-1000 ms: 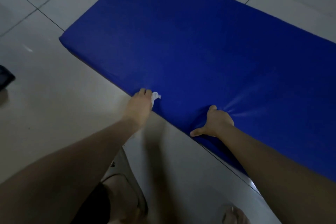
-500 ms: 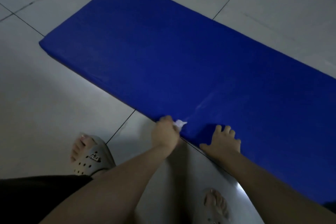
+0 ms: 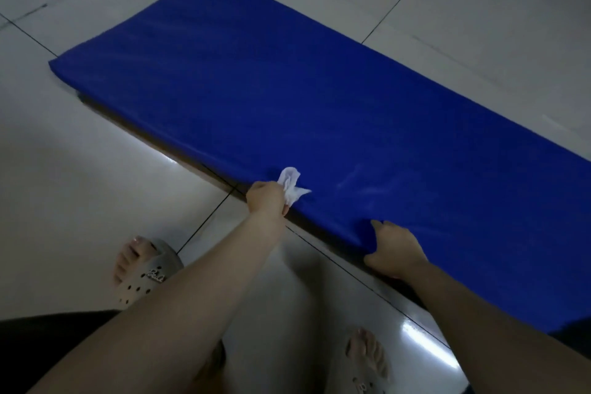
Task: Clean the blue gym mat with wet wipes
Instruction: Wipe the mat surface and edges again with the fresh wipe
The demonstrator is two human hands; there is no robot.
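The blue gym mat (image 3: 287, 99) lies on the pale tiled floor, running from upper left to lower right. Its near edge is raised off the tiles. My left hand (image 3: 267, 198) grips a crumpled white wet wipe (image 3: 290, 187) at that near edge, with the wipe sticking up over the mat's top. Further right, my right hand (image 3: 395, 251) grips the same edge, fingers curled over the mat's top and thumb below. Faint wet streaks show on the mat between and beyond the two hands.
Grey tiled floor (image 3: 80, 185) surrounds the mat, with dark grout lines. My left foot in a pale perforated clog (image 3: 144, 269) stands close to the mat's edge; my right foot (image 3: 367, 358) is at the bottom. Light glares on the tiles at lower right.
The view has pulled back and shifted. The mat's near edge now sits higher off the floor. My right hand went from resting flat on the mat to gripping its edge. More of the wipe shows.
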